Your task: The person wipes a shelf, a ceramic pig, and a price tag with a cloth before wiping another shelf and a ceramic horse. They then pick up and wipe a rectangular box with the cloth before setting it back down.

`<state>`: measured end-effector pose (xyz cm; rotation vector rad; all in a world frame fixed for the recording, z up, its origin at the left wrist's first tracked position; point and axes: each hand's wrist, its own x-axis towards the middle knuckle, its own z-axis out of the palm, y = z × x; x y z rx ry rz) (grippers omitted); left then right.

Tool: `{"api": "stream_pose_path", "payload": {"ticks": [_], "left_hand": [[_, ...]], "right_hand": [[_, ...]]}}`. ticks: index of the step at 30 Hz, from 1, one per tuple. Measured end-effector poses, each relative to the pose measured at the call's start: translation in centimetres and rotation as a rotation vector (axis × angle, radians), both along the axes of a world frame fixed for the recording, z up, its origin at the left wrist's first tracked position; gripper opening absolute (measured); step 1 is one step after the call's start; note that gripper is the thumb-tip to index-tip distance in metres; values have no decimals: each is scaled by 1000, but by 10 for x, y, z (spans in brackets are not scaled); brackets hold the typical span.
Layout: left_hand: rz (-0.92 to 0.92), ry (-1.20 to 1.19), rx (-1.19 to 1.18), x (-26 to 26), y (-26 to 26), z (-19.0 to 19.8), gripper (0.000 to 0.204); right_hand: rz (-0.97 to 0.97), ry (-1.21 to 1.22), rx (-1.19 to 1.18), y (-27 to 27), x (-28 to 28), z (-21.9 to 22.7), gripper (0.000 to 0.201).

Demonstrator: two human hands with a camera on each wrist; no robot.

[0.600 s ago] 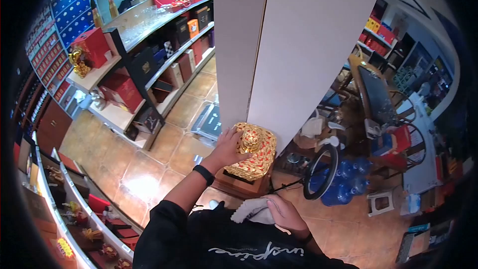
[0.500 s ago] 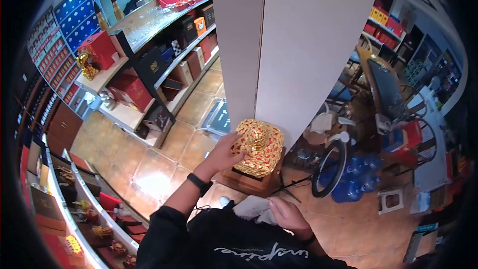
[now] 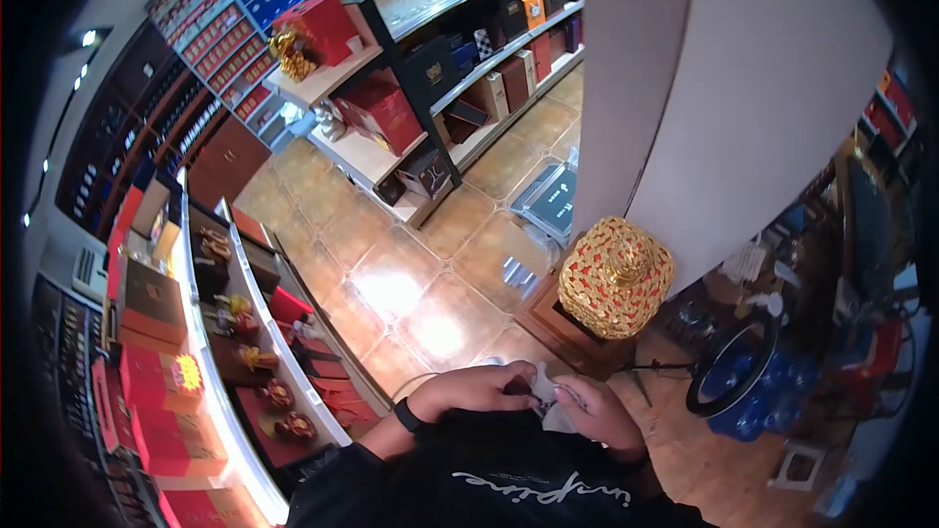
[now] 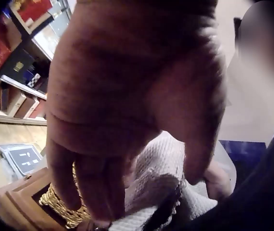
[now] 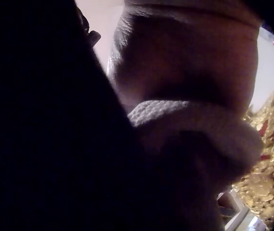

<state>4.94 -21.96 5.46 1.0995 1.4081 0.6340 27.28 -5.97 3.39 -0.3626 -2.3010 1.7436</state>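
Note:
Close in front of the dark shirt, both hands are at a pale grey, waffle-textured cloth [image 3: 544, 389]. My right hand [image 3: 599, 413] grips the cloth, which shows along its fingers in the right wrist view. My left hand [image 3: 479, 391] holds the cloth's near side, the fabric [image 4: 158, 166] passing between thumb and fingers in the left wrist view. Just beyond the hands, a gold ornament [image 3: 618, 279] with red patches and a knobbed top stands on a brown wooden pedestal [image 3: 548, 318]. Neither hand touches the ornament.
A pale pillar [image 3: 743, 117] rises right behind the ornament. To the right are a black ring light [image 3: 699, 396] on a tripod, blue water bottles [image 3: 768, 401] and a white stool [image 3: 797, 464]. Display shelves [image 3: 220, 332] line the left. A dark flat case [image 3: 550, 198] lies on the tiles.
My left hand has come off the gold ornament and back to the cloth at my right hand. The head view has swung left, so the ornament and pillar appear further right.

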Motion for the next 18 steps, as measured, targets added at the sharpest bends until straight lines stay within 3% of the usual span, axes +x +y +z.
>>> {"api": "stream_pose_path", "payload": {"ticks": [4,8,11,14,18], "left_hand": [[-191,62,53,-17,5,21,48],[-65,-3,176,-73,-25,-4,38],[34,90,238,-127,-65,-12,36],[85,-113,78,-190,-106,-11,35],[246,-463,234,-262,-164,-36,31]], "right_hand": [[55,77,52,-8,-36,16,24],[110,45,127,-30,-98,36,22],[128,-34,236,-59,-154,42,27],[154,-114,338,-91,-214,36,37],[169,-145,275,-142,-296,45,46]]}}
